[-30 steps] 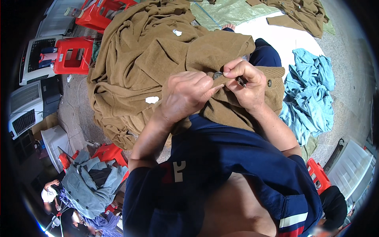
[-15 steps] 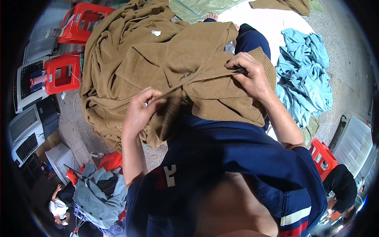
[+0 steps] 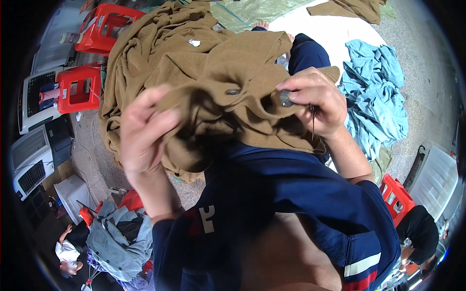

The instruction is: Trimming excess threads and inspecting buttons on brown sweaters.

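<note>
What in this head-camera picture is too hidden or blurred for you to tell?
- Left hand: motion-blurred, so its exact grip on the brown garment is unclear.
- Right hand: its fingers cover most of a small dark round thing; I cannot tell whether it is a button.
- A thin dark line hanging under the right hand: too fine to tell thread from tool.
- The person's lap: hidden by the garment.

Two bare hands raised in front of the chest, both gripping.

The left hand (image 3: pixel 145 133) is lifted high and close to the camera, blurred, its fingers curled over with the back of the hand facing up and the forearm rising from a dark blue sleeve. The right hand (image 3: pixel 315 102) sits further right, thumb and fingertips pinched together, wrist bent, bare forearm angling down to the elbow.
</note>
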Available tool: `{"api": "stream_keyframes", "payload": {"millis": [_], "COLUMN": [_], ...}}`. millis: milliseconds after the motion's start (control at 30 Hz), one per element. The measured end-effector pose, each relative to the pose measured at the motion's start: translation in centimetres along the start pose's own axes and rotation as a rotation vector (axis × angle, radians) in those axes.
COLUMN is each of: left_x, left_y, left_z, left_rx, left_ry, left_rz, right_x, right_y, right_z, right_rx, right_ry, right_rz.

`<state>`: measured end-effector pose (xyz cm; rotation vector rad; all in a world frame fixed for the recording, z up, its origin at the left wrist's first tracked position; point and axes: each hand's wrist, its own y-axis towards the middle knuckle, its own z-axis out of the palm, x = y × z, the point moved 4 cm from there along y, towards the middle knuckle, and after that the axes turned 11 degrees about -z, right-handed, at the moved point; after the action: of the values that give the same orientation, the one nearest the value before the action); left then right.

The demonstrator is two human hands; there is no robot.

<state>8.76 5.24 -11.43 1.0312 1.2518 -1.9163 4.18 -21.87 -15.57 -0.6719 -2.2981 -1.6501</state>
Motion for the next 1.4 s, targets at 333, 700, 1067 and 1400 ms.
{"api": "stream_keyframes", "payload": {"millis": [333, 700, 1067, 1400], "left_x": [2.8, 2.0, 4.8, 3.7], "left_y": [3.2, 2.5, 3.5, 2.6], "left_z": [5.6, 5.0, 3.4, 4.5], "left_rx": [0.128, 0.017, -0.031, 0.032], "left_ry": [0.341, 0.975, 0.518, 0.916], "left_rz": [0.108, 0.513, 0.114, 0.482], "right_x": [1.3, -1.3, -0.7, -1.1], "right_y": [2.3, 0.7, 0.1, -0.1], "right_z": [3.6, 6.3, 6.4, 7.0], "right_rx": [0.026, 0.094, 0.051, -0.025], "right_ry": [-0.207, 0.153, -0.027, 0.197], "right_rz": [-0.143, 0.459, 0.127, 0.584]}}
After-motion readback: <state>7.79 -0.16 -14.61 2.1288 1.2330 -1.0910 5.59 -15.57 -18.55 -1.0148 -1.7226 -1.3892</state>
